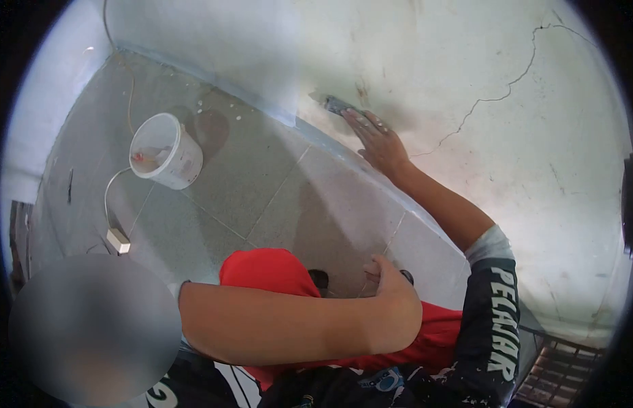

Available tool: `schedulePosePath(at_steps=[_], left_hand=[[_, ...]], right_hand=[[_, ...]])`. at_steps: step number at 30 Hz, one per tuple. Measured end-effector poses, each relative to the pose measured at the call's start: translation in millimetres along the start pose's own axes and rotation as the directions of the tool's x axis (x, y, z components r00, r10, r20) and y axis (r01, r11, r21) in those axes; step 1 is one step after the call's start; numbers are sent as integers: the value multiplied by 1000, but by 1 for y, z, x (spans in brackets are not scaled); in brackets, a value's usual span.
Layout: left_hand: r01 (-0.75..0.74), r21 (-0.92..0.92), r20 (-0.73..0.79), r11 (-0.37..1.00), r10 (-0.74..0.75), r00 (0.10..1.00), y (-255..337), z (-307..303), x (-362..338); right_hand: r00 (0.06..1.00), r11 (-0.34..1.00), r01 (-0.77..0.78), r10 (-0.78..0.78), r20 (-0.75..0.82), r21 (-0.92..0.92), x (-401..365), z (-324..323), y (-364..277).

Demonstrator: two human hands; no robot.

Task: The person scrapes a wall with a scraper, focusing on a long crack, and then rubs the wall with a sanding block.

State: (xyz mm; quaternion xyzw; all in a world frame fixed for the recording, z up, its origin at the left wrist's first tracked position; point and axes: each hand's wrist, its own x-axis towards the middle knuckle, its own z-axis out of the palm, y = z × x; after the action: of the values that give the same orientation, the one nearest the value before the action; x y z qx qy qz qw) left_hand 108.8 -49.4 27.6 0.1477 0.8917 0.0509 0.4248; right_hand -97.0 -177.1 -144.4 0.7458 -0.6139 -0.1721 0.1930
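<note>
My right hand (383, 144) reaches out to the pale wall (425, 54), just above its foot. Its fingers press a small dark grey flat piece (340, 105) against the surface, and a lighter grey patch shows at the piece's far end. The fingertips carry whitish spots. Across my body lies my bent left arm, with my left hand (381, 273) partly seen over the floor beside the red clothing (269, 268). Its fingers are loosely curled and apart, and nothing shows in them.
A white bucket (187, 160) holding some items stands on the grey tiled floor (228, 183). A cable runs past it to a white socket block (118, 241). A long crack (480, 102) crosses the wall. A dark crate (558, 370) sits at lower right. A round blur covers the lower left.
</note>
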Motion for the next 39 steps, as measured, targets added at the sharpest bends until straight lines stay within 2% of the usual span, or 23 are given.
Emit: schedulePosePath(at_steps=[2, 4, 6, 9, 10, 11, 12, 16, 18, 19, 21, 24, 26, 28, 30, 32, 35, 36, 39], left_hand=[[-5, -78, -56, 997, 1, 998, 0, 16, 0], [-28, -150, -106, 988, 12, 994, -5, 30, -12], [47, -150, -150, 988, -70, 986, -18, 31, -34], [76, -178, -204, 981, -112, 972, -25, 35, -38], [75, -175, -205, 982, -111, 972, -25, 32, -38], [68, -189, -175, 980, -102, 979, -24, 27, -39], [62, -203, -145, 977, -93, 985, -24, 22, -38], [23, -87, -146, 996, -36, 989, -15, 20, -13], [67, -37, -132, 997, -72, 989, -7, 19, 5], [75, -37, -135, 997, -79, 988, -10, 16, 5], [41, -50, -96, 998, -45, 994, -16, 8, 3], [17, -96, -132, 995, -30, 991, -23, 4, -2], [25, -99, -139, 995, -38, 990, -28, 7, -2], [35, -97, -150, 995, -49, 987, -36, 9, -3], [16, -83, -150, 996, -29, 988, -44, 12, -5], [13, -88, -163, 996, -27, 986, -47, 17, -3], [-11, -91, -149, 996, -3, 989, -48, 13, -7], [-28, -95, -139, 995, 15, 990, -49, 10, -8], [-52, -91, -98, 995, 43, 994, -42, 6, 7]], right_hand=[[980, 992, -68, 47, 191, 103, -27, -14, 13], [994, 999, 22, -27, 106, 49, -87, -7, 39], [981, 991, 111, -97, 169, -74, -149, -11, 66], [979, 995, 76, -61, 196, -70, -194, -27, 77], [977, 1000, -4, 1, 214, 14, -195, -28, 74], [970, 992, -87, 62, 235, 96, -193, -29, 70], [970, 991, -92, 67, 235, 96, -182, -25, 66], [994, 992, -8, -6, 109, 123, -65, -9, 38], [998, 999, 22, -19, -61, 39, 3, -5, 22], [997, 999, 24, -21, -68, 35, 26, -14, 15], [993, 986, -51, 32, -117, -159, 55, -38, 10], [997, 990, -32, 23, -67, -140, 29, -49, 21], [999, 981, -11, 3, -45, -192, -16, -51, 38], [998, 988, 2, 8, 62, -152, -70, -60, 56], [994, 989, -12, 27, 101, -145, -122, -63, 74], [994, 989, 0, 16, 110, -145, -135, -65, 81], [990, 995, 41, -28, 140, -94, -112, -57, 75], [985, 995, 82, -72, 159, -56, -90, -52, 69], [983, 996, 66, -76, 167, 63, -8, -21, 29]])
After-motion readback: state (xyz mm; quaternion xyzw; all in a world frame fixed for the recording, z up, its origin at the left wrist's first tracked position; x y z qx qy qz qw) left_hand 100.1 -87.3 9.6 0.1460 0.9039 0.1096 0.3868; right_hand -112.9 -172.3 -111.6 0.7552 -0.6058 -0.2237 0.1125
